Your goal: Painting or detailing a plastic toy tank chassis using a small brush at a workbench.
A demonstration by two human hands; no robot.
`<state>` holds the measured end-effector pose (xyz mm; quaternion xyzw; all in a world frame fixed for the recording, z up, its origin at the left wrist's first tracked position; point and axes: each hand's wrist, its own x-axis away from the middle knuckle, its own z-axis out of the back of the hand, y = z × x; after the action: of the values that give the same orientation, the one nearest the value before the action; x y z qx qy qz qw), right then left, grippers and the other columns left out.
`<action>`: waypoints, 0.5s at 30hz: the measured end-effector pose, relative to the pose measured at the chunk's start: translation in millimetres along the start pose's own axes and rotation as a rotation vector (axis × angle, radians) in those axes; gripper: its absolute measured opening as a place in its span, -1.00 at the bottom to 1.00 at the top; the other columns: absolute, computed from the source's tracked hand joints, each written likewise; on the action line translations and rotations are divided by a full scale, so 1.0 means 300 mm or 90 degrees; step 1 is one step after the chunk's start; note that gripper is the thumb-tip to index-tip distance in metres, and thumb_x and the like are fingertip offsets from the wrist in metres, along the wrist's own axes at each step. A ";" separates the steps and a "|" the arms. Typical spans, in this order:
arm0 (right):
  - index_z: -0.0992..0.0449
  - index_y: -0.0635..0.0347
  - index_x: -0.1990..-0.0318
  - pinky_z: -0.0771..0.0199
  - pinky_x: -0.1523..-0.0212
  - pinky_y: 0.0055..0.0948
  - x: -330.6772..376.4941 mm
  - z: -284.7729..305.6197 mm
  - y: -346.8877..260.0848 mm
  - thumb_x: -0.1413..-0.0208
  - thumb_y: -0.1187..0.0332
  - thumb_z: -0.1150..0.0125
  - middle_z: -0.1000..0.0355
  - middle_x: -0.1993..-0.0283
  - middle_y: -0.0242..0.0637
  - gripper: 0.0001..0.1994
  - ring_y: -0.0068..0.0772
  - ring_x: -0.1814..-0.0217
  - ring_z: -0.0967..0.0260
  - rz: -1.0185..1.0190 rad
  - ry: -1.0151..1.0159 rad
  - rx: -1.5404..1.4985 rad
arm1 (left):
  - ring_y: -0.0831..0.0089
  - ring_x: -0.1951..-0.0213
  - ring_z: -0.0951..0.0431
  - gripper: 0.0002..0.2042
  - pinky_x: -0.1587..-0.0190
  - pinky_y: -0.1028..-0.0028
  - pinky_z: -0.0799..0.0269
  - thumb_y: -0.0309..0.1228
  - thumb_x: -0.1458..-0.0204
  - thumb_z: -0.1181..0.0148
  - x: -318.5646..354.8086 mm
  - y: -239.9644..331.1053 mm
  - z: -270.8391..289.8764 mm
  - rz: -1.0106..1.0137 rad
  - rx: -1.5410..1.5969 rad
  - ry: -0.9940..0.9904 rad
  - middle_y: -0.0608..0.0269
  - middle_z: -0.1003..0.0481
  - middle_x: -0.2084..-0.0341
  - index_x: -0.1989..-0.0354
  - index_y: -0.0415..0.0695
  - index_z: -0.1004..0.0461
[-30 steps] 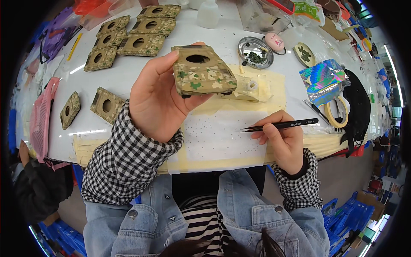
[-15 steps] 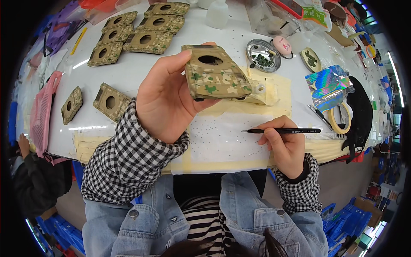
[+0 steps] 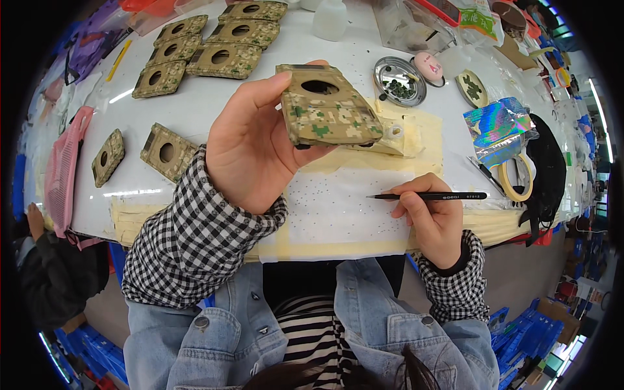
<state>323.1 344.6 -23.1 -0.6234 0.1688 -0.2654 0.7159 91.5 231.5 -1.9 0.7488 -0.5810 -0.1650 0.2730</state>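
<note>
Raised above the table, my left hand (image 3: 250, 140) grips a camouflage model tank hull (image 3: 331, 110) with a round hole in its top. The hull's sloped end faces down toward me. A thin black paintbrush (image 3: 448, 195) is pinched in my right hand (image 3: 432, 221), its tip pointing left over a white sheet (image 3: 344, 224) dotted with tiny specks. Left of my left wrist lie a similar hull (image 3: 166, 153) and a smaller camouflage piece with a hole (image 3: 108, 158). More hulls (image 3: 227, 60) stand in rows at the far left.
A round metal dish (image 3: 413, 96) holds small dark green parts, beside a pink oval object (image 3: 428, 66). A shallow cream dish (image 3: 472, 90) holds green pieces. At right are an iridescent packet (image 3: 497, 127) and a tape roll (image 3: 525, 185). A white bottle (image 3: 330, 23) stands at the back.
The hull in my left hand has tilted slightly and shifted up a little. My right hand and the paintbrush have barely moved.
</note>
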 end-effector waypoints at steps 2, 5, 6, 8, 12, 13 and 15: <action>-0.45 0.42 0.23 -0.40 0.31 -0.63 0.001 0.002 -0.001 -0.19 0.45 -0.09 -0.45 0.31 -0.26 -0.85 -0.58 0.36 -0.35 0.002 0.000 0.004 | -0.09 -0.15 -0.30 -0.44 -0.01 0.30 -0.55 -0.22 -0.22 0.26 -0.001 0.000 0.000 -0.001 -0.004 -0.003 -0.42 -0.14 -0.14 -0.26 -0.39 0.04; -0.45 0.42 0.23 -0.40 0.31 -0.63 0.000 0.002 0.001 -0.19 0.45 -0.09 -0.45 0.31 -0.26 -0.85 -0.58 0.37 -0.35 0.006 0.001 0.005 | -0.09 -0.15 -0.30 -0.44 0.00 0.31 -0.55 -0.21 -0.22 0.25 -0.001 -0.001 -0.001 -0.001 -0.005 0.002 -0.42 -0.14 -0.14 -0.26 -0.39 0.04; -0.45 0.42 0.23 -0.40 0.31 -0.63 -0.001 0.000 0.000 -0.19 0.45 -0.09 -0.45 0.31 -0.26 -0.85 -0.58 0.37 -0.35 0.007 0.004 0.002 | -0.09 -0.15 -0.30 -0.45 0.00 0.31 -0.55 -0.21 -0.22 0.25 -0.001 0.000 -0.001 -0.003 -0.005 0.002 -0.42 -0.14 -0.14 -0.26 -0.39 0.04; -0.45 0.42 0.23 -0.40 0.32 -0.63 -0.002 -0.001 0.002 -0.19 0.45 -0.09 -0.45 0.31 -0.26 -0.85 -0.58 0.37 -0.35 0.008 0.006 -0.001 | -0.08 -0.15 -0.30 -0.45 0.00 0.32 -0.55 -0.22 -0.22 0.25 -0.001 -0.002 -0.002 -0.005 -0.006 0.005 -0.42 -0.14 -0.13 -0.26 -0.39 0.03; -0.45 0.41 0.23 -0.40 0.32 -0.64 -0.001 -0.001 0.000 -0.19 0.45 -0.09 -0.45 0.31 -0.25 -0.85 -0.58 0.37 -0.35 0.007 0.002 0.003 | -0.08 -0.15 -0.31 -0.45 -0.01 0.32 -0.55 -0.22 -0.22 0.26 -0.001 -0.001 0.000 0.000 0.003 -0.004 -0.42 -0.14 -0.13 -0.26 -0.39 0.02; -0.45 0.41 0.23 -0.40 0.32 -0.64 -0.001 -0.001 0.000 -0.19 0.45 -0.09 -0.45 0.31 -0.25 -0.85 -0.58 0.37 -0.35 0.005 0.002 0.005 | -0.08 -0.15 -0.31 -0.45 -0.01 0.32 -0.55 -0.22 -0.22 0.26 -0.001 -0.001 0.000 0.001 0.006 -0.004 -0.42 -0.14 -0.13 -0.26 -0.39 0.02; -0.45 0.41 0.23 -0.40 0.32 -0.64 0.000 0.000 -0.002 -0.19 0.46 -0.09 -0.45 0.31 -0.25 -0.85 -0.59 0.37 -0.35 0.005 0.003 0.007 | -0.09 -0.15 -0.31 -0.45 0.00 0.32 -0.55 -0.22 -0.22 0.26 0.000 -0.002 -0.002 0.001 0.008 -0.001 -0.43 -0.14 -0.13 -0.26 -0.39 0.02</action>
<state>322.9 344.5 -22.6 -0.6184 0.1715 -0.2650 0.7197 92.2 231.8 -1.8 0.7500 -0.5825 -0.1617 0.2684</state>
